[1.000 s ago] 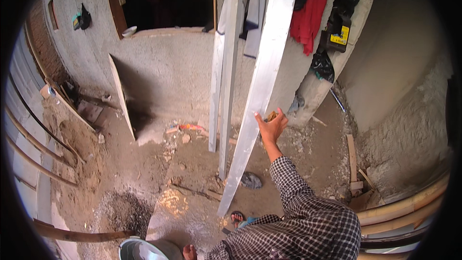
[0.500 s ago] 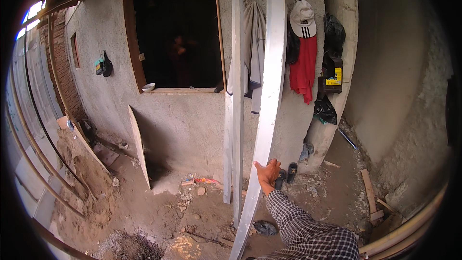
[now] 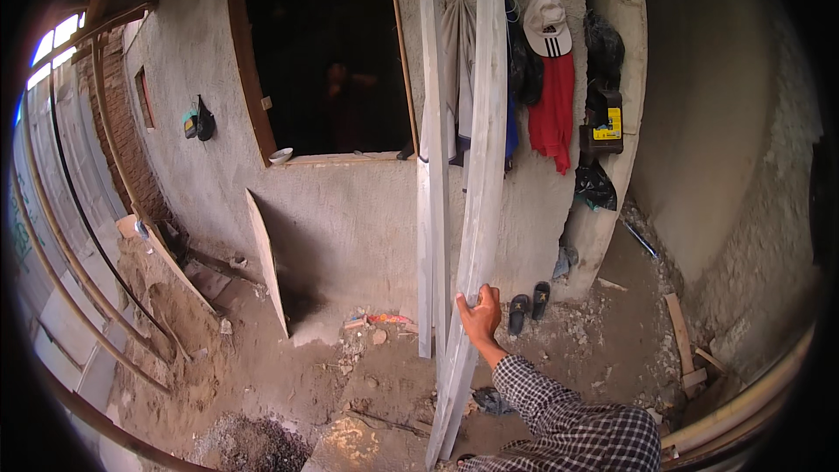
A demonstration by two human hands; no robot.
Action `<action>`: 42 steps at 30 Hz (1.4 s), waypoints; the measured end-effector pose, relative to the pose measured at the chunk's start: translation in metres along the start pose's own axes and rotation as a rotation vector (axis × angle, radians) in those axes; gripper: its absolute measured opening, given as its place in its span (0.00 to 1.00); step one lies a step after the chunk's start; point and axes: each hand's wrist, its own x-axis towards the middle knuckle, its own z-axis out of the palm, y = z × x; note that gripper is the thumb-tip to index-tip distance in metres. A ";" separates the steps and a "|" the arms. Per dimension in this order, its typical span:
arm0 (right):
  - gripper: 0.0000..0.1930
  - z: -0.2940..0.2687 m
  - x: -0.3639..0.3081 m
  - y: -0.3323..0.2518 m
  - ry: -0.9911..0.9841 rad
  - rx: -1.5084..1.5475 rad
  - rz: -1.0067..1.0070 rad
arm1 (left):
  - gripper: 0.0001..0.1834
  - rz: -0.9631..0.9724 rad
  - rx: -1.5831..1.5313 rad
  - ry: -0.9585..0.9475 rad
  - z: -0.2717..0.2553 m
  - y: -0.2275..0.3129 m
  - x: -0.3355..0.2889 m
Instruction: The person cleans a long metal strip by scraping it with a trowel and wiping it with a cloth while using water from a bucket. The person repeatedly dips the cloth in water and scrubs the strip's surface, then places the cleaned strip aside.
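My right hand (image 3: pixel 480 315), at the end of a checked sleeve, is closed round the lower part of a long silvery metal bar (image 3: pixel 482 183). Thumb and fingers wrap its edge; the bar stands nearly upright, leaning a little, and its top runs out of the picture. Just left of it, further silvery bars (image 3: pixel 427 236) stand close together against the wall. A pair of dark slippers (image 3: pixel 529 308) lies on the ground beyond my hand. My left hand does not show.
A rough grey wall (image 3: pixel 350 236) with a dark window opening (image 3: pixel 323 52) rises ahead; a person (image 3: pixel 345 92) is dimly visible inside. A cap (image 3: pixel 547 24) and red cloth (image 3: pixel 554 114) hang at right. A board (image 3: pixel 266 262) leans left; a gravel heap (image 3: pixel 249 441) lies near.
The held bar has tilted more upright, and its upper part has shifted left toward the other bars. My right hand keeps its grip. The view has shifted slightly.
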 end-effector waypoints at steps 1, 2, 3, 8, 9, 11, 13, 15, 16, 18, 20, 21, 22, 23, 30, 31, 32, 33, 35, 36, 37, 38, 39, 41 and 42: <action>0.22 -0.003 -0.005 -0.005 -0.010 0.024 -0.024 | 0.38 0.000 -0.006 -0.003 -0.002 -0.005 -0.005; 0.22 -0.008 -0.007 -0.007 -0.062 0.070 -0.015 | 0.39 0.005 -0.023 -0.011 0.001 -0.011 -0.007; 0.22 -0.012 -0.010 -0.009 -0.115 0.117 -0.006 | 0.39 0.009 -0.044 -0.022 0.002 -0.016 -0.010; 0.25 -0.020 -0.024 -0.050 -0.261 0.333 0.024 | 0.40 0.088 -0.195 -0.075 0.019 -0.038 -0.029; 0.23 -0.021 -0.024 -0.065 -0.267 0.437 0.005 | 0.40 0.216 -0.052 0.004 0.024 -0.036 -0.032; 0.21 -0.019 -0.027 -0.109 -0.314 0.644 0.002 | 0.40 0.415 0.257 0.210 0.025 -0.024 -0.053; 0.18 -0.024 -0.029 -0.154 -0.426 0.747 0.010 | 0.46 0.480 0.396 0.327 0.028 0.016 -0.086; 0.18 -0.035 -0.031 -0.188 -0.545 0.859 -0.030 | 0.56 0.438 0.356 0.391 0.025 0.055 -0.118; 0.17 -0.035 -0.043 -0.205 -0.600 0.922 -0.017 | 0.60 0.412 0.340 0.456 0.018 0.065 -0.134; 0.15 -0.039 -0.071 -0.233 -0.701 1.035 0.012 | 0.66 0.486 0.344 0.659 0.007 0.074 -0.162; 0.15 -0.049 -0.111 -0.261 -0.786 1.104 0.017 | 0.68 0.498 0.447 0.829 -0.013 0.056 -0.193; 0.15 -0.056 -0.130 -0.274 -0.842 1.132 0.015 | 0.68 0.502 0.491 0.924 -0.017 0.058 -0.207; 0.15 -0.064 -0.150 -0.279 -0.888 1.162 0.042 | 0.68 0.477 0.550 1.023 -0.026 0.054 -0.229; 0.16 -0.068 -0.168 -0.274 -0.955 1.179 0.088 | 0.67 0.411 0.477 1.078 -0.033 0.044 -0.247; 0.17 -0.135 -0.282 -0.318 -1.282 0.989 0.082 | 0.48 0.213 0.643 1.448 -0.106 -0.051 -0.360; 0.19 -0.140 -0.301 -0.323 -1.347 0.962 0.065 | 0.46 0.203 0.645 1.473 -0.112 -0.069 -0.379; 0.20 -0.145 -0.320 -0.326 -1.406 0.931 0.048 | 0.44 0.197 0.648 1.493 -0.117 -0.086 -0.399; 0.22 -0.150 -0.338 -0.328 -1.449 0.900 0.029 | 0.43 0.206 0.652 1.507 -0.124 -0.103 -0.416; 0.28 -0.140 -0.377 -0.324 -1.437 1.004 0.065 | 0.38 0.235 0.631 1.476 -0.131 -0.137 -0.444; 0.31 -0.141 -0.394 -0.329 -1.425 1.047 0.083 | 0.35 0.253 0.614 1.452 -0.132 -0.153 -0.463; 0.38 -0.142 -0.403 -0.339 -1.468 1.076 0.252 | 0.31 0.286 0.609 1.435 -0.136 -0.164 -0.480; 0.38 -0.133 -0.421 -0.344 -1.418 1.144 0.226 | 0.30 0.254 0.598 1.418 -0.139 -0.173 -0.495; 0.39 -0.114 -0.440 -0.346 -1.358 1.204 0.197 | 0.29 0.228 0.583 1.392 -0.140 -0.178 -0.507; 0.37 -0.085 -0.475 -0.358 -1.406 1.258 0.279 | 0.24 0.178 0.616 1.376 -0.146 -0.179 -0.529; 0.34 -0.073 -0.491 -0.368 -1.512 1.253 0.389 | 0.23 0.156 0.607 1.351 -0.148 -0.182 -0.541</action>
